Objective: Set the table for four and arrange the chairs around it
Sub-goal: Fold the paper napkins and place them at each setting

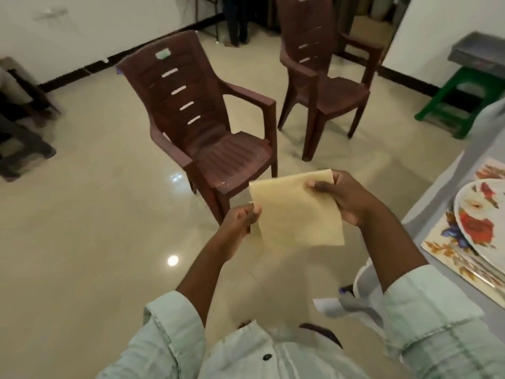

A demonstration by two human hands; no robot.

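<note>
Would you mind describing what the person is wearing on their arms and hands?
Both hands, the left hand and the right hand, are bare, with no gloves visible. The pale mint-green shirt has its sleeves rolled up near the elbows and shows a dark button in front.

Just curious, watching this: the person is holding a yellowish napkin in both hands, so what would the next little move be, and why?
Probably turn right and lay the napkin beside the floral plate on the table. Both the left hand and the right hand pinch it flat over the floor, away from the table, and no napkin shows at that plate and floral placemat.
</note>
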